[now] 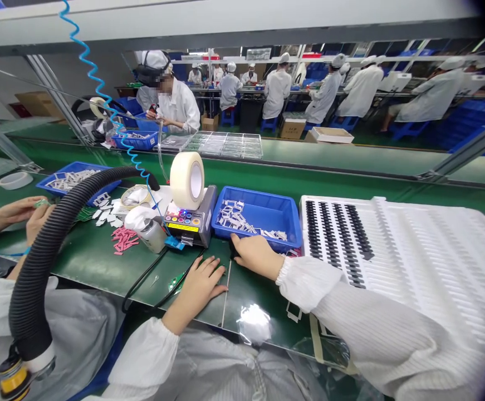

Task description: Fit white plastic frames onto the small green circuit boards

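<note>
My left hand (200, 281) lies palm down on the green bench top with its fingers spread. Beside its fingers is a small green circuit board (177, 283), partly covered by a black cable. My right hand (258, 255) is closed on a small black part (233, 250), mostly hidden by the fingers. This hand is just in front of a blue bin (282, 214) that contains small white frame-like pieces (234, 216). To the right, a white foam tray (413, 234) carries rows of black parts (337, 234).
A tape dispenser (209, 214) with a tape roll (187, 181) stands behind my left hand, near a bottle (150, 231) and pink pieces (124, 240). A black flexible hose (54, 245) arches at left. A co-worker's hands (37, 217) hold a green piece there.
</note>
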Demonstrator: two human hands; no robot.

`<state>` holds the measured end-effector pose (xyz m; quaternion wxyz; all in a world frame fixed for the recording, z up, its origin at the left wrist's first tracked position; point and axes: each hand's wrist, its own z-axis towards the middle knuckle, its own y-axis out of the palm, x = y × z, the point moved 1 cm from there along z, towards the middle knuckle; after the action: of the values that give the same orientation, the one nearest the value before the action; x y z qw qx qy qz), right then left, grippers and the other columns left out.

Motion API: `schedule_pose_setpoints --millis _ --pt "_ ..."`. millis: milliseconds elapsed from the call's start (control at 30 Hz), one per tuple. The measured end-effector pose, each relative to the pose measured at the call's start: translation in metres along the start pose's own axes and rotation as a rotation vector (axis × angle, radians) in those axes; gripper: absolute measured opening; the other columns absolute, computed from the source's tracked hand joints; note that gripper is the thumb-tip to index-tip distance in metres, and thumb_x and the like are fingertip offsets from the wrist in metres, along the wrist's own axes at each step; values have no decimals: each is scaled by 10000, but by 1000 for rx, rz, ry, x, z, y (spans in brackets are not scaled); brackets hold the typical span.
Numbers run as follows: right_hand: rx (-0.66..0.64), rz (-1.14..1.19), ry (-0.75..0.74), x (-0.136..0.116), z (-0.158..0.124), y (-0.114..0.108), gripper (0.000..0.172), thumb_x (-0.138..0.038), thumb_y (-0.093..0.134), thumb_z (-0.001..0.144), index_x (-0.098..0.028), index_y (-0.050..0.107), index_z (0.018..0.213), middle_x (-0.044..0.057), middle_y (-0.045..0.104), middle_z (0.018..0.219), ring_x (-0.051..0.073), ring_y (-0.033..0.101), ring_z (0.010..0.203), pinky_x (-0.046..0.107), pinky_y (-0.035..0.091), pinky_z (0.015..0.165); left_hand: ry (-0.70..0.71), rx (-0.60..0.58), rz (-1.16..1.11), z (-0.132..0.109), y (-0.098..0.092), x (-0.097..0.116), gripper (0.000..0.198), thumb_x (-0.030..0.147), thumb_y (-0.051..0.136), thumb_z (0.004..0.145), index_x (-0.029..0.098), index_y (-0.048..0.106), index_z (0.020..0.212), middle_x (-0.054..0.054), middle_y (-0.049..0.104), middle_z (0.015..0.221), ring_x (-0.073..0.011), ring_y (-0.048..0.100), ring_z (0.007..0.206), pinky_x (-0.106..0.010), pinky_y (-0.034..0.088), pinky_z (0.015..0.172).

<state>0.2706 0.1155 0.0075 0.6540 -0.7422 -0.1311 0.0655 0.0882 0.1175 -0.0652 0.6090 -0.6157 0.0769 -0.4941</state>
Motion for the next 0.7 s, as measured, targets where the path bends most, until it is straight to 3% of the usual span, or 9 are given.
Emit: schedule_pose_setpoints --millis 167,433,567,633,700 --pt "3 -11 -28 -1 -3 -3 562 -251 551 830 -51 376 1325 148 701 880 271 672 813 303 467 641 92 71 145 1 4 1 438 418 601 782 145 607 1124 -190 622 1209 -343 516 1184 -587 328 1004" --pt "14 -8 -38 0 -12 -10 593 -343 597 820 -49 406 1299 157 697 888 275 672 794 310 467 631 150 158 267 11 3 27 249 257 465 884 166 643 1033 -104 687 1111 -308 536 1156 -608 297 1018" --pt "45 -9 -32 9 -48 -42 479 -373 544 855 -138 458 1264 105 698 919 257 663 824 297 446 638 178 193 291 14 3 32 217 219 476 877 164 644 1003 -101 701 1073 -307 558 1123 -603 324 993" --pt "68 3 33 30 -78 -62 369 -377 496 883 -190 515 1201 76 699 935 237 657 831 280 427 631 202 223 314 14 3 32 193 206 494 869 171 640 990 -94 706 1058 -304 567 1107 -593 329 988" --pt "111 25 196 65 -111 -75 294 -349 463 898 -219 556 1144 50 705 906 208 653 777 267 404 606 234 244 322 13 3 31 169 198 514 858 171 633 975 -90 709 1046 -305 574 1092 -591 330 982"
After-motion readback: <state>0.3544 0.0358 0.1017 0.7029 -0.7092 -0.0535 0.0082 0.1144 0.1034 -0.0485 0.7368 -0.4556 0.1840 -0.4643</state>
